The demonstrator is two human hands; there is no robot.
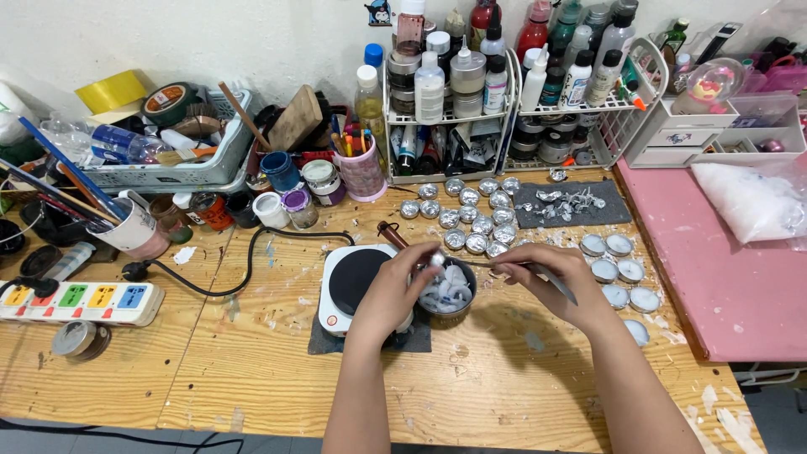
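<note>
Pinching a small round metal tealight cup (pixel 436 260) between its fingertips, the left hand (pixel 402 284) hovered over a dark little pot (pixel 448 296) heaped with white wax discs. That pot sat beside a square white hotplate (pixel 351 284) with one black round burner. The right hand (pixel 551 273) gripped a thin metal tool (pixel 538 272). About fifteen empty silvery cups (pixel 471 217) clustered behind on the paint-flecked wooden table (pixel 252 370); six wax-filled tealights (pixel 618 271) lay to the right.

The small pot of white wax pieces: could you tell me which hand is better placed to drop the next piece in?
Probably the left hand: it holds a small silvery piece right above the pot, while the right hand holds a thin tool beside it.
</note>
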